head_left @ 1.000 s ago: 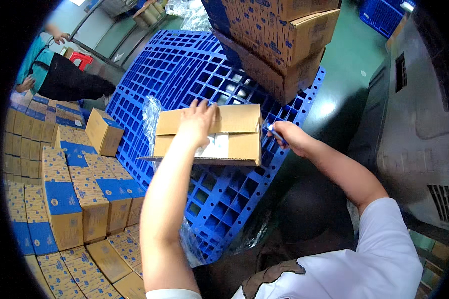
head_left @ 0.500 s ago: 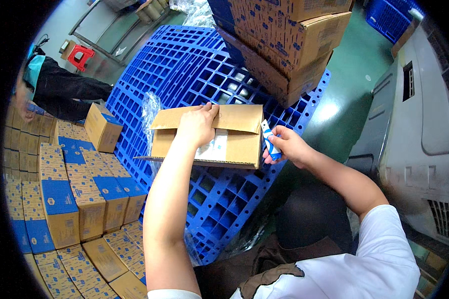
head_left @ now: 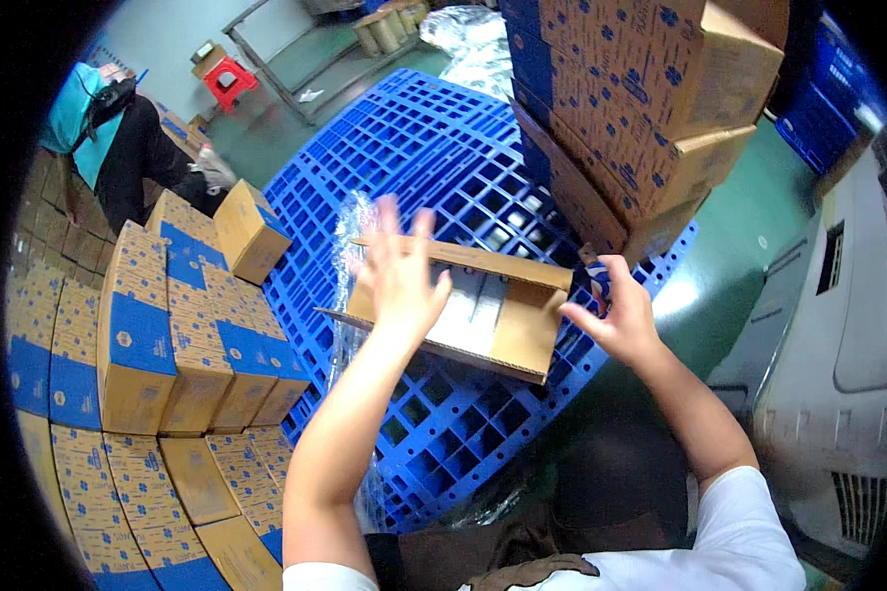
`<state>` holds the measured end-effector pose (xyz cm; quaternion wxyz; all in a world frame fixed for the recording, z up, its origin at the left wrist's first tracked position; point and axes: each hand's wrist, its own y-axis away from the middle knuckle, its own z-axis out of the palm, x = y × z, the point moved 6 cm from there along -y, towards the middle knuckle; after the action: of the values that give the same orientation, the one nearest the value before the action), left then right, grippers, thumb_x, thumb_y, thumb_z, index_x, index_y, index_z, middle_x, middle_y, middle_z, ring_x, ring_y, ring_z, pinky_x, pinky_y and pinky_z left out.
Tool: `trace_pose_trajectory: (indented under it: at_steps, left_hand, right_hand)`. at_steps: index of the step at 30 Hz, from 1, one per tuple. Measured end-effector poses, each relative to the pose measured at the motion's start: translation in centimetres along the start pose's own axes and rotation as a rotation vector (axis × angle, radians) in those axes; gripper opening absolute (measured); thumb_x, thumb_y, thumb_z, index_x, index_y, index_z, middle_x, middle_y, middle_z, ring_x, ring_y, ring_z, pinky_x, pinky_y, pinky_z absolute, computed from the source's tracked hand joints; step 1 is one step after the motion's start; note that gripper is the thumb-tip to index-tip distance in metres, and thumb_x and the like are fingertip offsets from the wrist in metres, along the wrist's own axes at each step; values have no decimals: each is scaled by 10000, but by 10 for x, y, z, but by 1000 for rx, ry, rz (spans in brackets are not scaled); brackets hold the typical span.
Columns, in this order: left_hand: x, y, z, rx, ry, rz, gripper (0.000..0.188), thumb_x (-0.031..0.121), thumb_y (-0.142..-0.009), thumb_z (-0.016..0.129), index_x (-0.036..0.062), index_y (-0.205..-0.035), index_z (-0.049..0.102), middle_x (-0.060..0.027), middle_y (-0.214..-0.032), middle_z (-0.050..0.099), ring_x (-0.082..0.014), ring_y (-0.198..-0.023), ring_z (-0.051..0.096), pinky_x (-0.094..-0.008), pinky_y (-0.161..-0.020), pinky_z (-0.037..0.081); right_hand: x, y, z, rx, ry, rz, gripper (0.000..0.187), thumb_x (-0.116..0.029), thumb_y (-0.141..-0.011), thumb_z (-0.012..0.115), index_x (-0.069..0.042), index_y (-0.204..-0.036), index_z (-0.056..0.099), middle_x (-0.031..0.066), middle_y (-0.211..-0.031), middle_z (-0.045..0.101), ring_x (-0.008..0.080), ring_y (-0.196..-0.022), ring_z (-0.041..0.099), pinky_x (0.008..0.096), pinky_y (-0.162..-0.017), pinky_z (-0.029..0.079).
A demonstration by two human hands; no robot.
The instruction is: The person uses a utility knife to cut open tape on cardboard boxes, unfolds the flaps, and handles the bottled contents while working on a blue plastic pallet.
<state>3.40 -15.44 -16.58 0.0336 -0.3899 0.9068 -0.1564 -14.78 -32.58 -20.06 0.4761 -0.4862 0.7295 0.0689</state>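
A brown carton (head_left: 498,260) lies on a blue plastic pallet (head_left: 404,473) in front of me. Its long flaps stand parted, and whitish plastic-wrapped contents (head_left: 468,317) show inside. Over its left end is my left hand (head_left: 402,286), fingers spread and slightly smeared by motion, holding nothing. My right hand (head_left: 625,313) is just off the carton's right end. Its fingers are curled round a blue and white utility knife (head_left: 598,278), while the thumb points out toward the carton's corner. The knife's tip points away from me; its lower part is hidden by the hand.
Printed cartons (head_left: 641,118) are stacked on the pallet's far right. Rows of similar cartons (head_left: 133,340) fill the left side. Clear wrap (head_left: 350,236) lies by the open carton. A grey machine (head_left: 828,335) stands at right. Far left, a person in teal (head_left: 94,148) bends near a red stool (head_left: 230,81).
My left hand has lifted from the top flap, its fingers spreading. The flaps have parted wider, showing more of the inside. The knife is now turned away from me, and the view has shifted.
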Motion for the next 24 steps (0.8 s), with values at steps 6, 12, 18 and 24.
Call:
trace_pose_trajectory:
  at_steps: [6, 12, 18, 24]
  left_hand:
    - [-21, 118, 38, -118, 1600, -1277, 1040, 252, -675, 785, 172, -1400, 43, -182, -1401, 181, -354, -1285, 232, -609, -1025, 196]
    - [-7, 97, 104, -10, 1553, -1031, 800, 25, -703, 531, 178, -1364, 109, -118, -1270, 365, -283, -1140, 412, -511, -919, 379]
    - [16, 8, 101, -260, 1766, -544, 620, 140, -793, 583, 41, -1353, 338, -130, -1254, 502, -225, -1142, 473, -327, -989, 345]
    - [34, -14, 131, -11, 1638, -207, 632, 319, -859, 562, 55, -1373, 306, -140, -1249, 506, -217, -1109, 497, -334, -938, 387]
  right_hand:
    - [-39, -55, 85, -352, 529, -511, 320, -171, -716, 668, -100, -975, 493, 94, -849, 542, 293, -743, 580, 395, -628, 477]
    - [-14, -86, 79, -433, 391, -136, 173, -167, -800, 576, -68, -938, 540, 172, -846, 617, 359, -815, 606, 452, -676, 486]
    - [-3, -79, 11, -55, 895, -108, 279, -132, -760, 627, -65, -982, 472, 126, -825, 546, 315, -771, 600, 430, -576, 479]
    - [-99, -94, 77, -131, 367, -275, 334, -213, -814, 605, -32, -1050, 452, 162, -915, 535, 347, -834, 562, 414, -632, 465]
